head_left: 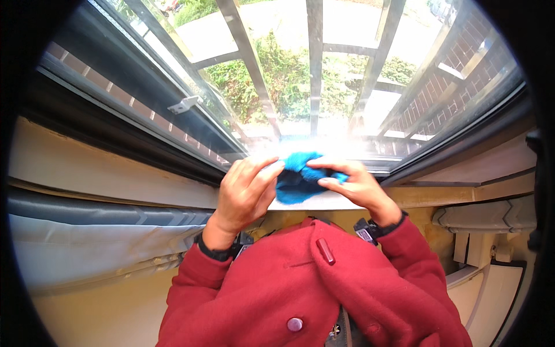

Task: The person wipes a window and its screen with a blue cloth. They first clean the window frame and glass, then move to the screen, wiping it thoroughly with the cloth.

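Note:
A bright blue fuzzy cloth (297,193) is bunched between my two hands, just above the white window sill (342,203). My left hand (249,188) pinches its left edge between thumb and fingers. On the other side, my right hand (353,180) grips a fold of the cloth with thumb and forefinger. Part of the cloth hangs down in a dark hollow between the hands. Strong glare washes out its upper edge, close to the window glass (286,86).
Metal bars (315,65) stand outside the glass, with plants beyond. A dark window frame with a metal latch (184,105) runs along the left. Gathered curtains hang at the left (108,243) and right (490,214).

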{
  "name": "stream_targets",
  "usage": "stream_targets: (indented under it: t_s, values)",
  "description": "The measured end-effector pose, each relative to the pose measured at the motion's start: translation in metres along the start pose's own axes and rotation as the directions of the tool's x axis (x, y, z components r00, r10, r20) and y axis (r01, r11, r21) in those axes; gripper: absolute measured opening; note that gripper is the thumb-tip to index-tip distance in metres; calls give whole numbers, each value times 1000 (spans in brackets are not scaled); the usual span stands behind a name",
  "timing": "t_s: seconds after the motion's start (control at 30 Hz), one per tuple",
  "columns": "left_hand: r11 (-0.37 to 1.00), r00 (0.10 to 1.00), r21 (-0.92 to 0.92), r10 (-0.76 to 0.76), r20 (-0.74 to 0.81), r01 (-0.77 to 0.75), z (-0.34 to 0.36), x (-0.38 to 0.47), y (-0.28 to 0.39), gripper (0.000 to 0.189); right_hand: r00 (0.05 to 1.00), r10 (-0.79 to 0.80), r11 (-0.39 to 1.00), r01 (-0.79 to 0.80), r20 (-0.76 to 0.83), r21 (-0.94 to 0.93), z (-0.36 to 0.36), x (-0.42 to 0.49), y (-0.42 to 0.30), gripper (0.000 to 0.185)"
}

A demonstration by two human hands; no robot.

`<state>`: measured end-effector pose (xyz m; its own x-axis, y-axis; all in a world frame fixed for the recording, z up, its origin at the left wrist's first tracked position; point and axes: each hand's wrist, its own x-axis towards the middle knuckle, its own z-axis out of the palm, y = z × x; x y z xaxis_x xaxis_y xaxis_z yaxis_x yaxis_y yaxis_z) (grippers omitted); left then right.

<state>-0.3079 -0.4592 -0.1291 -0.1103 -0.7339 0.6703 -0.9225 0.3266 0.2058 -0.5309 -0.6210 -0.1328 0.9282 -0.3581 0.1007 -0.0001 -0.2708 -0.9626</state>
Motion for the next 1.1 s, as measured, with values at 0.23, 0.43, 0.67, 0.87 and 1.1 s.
stream_targets:
  t_s: [0.23,0.43,0.67,0.87,1.1]
  values:
    - [989,984,-85,-134,-117,125,7,1,-10,35,783,-210,883,409,-586,230,-30,-24,-32,50]
    - [862,902,-302,-329,281,408,9,-24,-13,21,988,146,962,-155,55,223,19,13,17,46]
    - [618,755,-450,-427,497,645,11,-61,-20,31,977,-213,937,204,0,285,36,47,18,58]
    - [590,776,-509,-527,345,627,13,-54,-16,46,977,-42,996,24,211,87,55,66,14,57]
    - [492,762,-752,-648,20,439,-24,-20,-31,27,935,-352,932,345,47,112,61,76,12,58]
